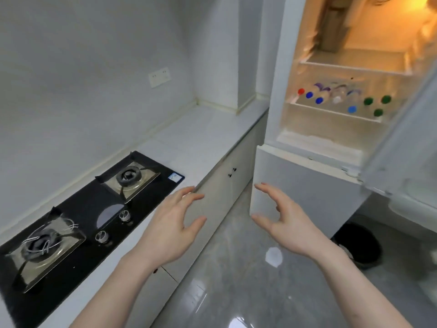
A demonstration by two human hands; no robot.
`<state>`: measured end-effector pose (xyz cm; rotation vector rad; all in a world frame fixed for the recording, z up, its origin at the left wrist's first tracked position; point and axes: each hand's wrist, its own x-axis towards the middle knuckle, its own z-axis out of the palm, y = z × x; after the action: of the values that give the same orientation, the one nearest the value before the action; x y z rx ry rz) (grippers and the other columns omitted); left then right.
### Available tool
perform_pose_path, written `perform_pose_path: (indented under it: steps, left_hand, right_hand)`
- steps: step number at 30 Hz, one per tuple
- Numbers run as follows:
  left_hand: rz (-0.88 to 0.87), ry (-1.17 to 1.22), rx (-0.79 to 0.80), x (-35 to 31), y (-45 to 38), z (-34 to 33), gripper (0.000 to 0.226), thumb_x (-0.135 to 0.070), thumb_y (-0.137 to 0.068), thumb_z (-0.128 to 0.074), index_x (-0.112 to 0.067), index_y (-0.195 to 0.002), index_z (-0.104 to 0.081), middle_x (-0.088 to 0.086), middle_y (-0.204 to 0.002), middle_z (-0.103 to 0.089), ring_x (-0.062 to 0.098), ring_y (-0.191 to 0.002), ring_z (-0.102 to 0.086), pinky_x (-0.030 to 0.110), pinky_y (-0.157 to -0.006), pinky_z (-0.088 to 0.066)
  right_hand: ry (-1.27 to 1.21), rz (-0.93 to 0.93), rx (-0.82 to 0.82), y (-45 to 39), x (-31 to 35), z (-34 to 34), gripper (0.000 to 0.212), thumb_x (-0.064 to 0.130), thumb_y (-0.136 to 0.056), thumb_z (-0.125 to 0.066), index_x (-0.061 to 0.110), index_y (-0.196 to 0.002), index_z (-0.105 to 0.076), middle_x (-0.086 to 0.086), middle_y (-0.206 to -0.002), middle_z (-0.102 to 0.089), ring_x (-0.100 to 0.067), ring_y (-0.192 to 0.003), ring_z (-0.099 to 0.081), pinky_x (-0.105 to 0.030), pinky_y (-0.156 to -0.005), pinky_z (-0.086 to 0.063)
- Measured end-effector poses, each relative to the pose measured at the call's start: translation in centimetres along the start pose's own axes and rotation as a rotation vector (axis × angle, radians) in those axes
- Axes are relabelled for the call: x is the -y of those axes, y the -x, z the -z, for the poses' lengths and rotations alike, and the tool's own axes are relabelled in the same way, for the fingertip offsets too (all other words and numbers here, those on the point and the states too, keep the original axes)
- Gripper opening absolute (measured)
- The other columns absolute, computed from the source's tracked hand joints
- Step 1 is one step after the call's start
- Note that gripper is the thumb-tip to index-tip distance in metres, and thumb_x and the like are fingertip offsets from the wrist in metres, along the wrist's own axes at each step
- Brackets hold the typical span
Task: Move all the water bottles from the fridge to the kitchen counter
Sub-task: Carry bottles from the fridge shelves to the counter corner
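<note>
Both hands, left [175,223] and right [281,221], are hovering released, grasping nothing; water bottles [340,100] are lying on the open fridge [307,181] shelf, worktop [201,138] beside.

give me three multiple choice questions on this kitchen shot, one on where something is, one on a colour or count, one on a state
1. Where are the water bottles?
A. on the kitchen counter
B. on a shelf inside the fridge
C. on the floor

2. How many green caps show among the bottles?
A. one
B. three
C. five

3. What are the two hands doing?
A. each holds a bottle
B. both are empty, with fingers spread
C. both press on the stove

Key:
1 B, the bottles stand in a row on the lit shelf of the fridge.
2 B, three green caps cluster at the right end of the row.
3 B, the left hand and right hand hover below the fridge with nothing in them.
</note>
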<state>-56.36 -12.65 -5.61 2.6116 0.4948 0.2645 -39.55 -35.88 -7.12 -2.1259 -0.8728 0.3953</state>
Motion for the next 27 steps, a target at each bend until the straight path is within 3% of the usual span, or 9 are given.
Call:
perform_pose_path:
  steps: [11,20,27]
  left_hand:
    - [-0.302,0.064,0.180,-5.7,-15.7,-5.9,0.046,-0.047,-0.095,-0.063,-0.042,-0.139,-0.051,-0.020,-0.156,-0.035,0.005,-0.142,-0.034,0.029,-0.118,-0.029]
    - [-0.498,0.109,0.245,-4.9,-28.1,-6.2,0.046,-0.048,-0.093,-0.064,-0.042,-0.137,-0.051,-0.021,-0.156,-0.035,0.007,-0.140,-0.036,0.033,-0.115,-0.036]
    - [-0.617,0.107,0.281,-6.8,-35.1,-7.0,0.047,-0.044,-0.092,-0.067,-0.037,-0.136,-0.054,-0.019,-0.154,-0.038,0.007,-0.141,-0.037,0.035,-0.115,-0.036]
  right_hand:
    - [0.031,-0.220,-0.241,-2.2,-6.4,7.6,0.067,0.044,-0.095,-0.068,0.049,-0.153,-0.035,0.024,-0.164,-0.027,0.003,-0.151,-0.025,-0.038,-0.123,-0.031]
    - [0.063,-0.283,-0.401,-9.7,-6.0,9.3,0.063,0.042,-0.094,-0.069,0.050,-0.150,-0.039,0.030,-0.162,-0.026,0.009,-0.147,-0.027,-0.035,-0.122,-0.032]
    - [0.067,-0.346,-0.521,-13.1,-7.2,10.5,0.063,0.043,-0.093,-0.070,0.054,-0.147,-0.040,0.032,-0.161,-0.028,0.010,-0.148,-0.025,-0.040,-0.121,-0.035]
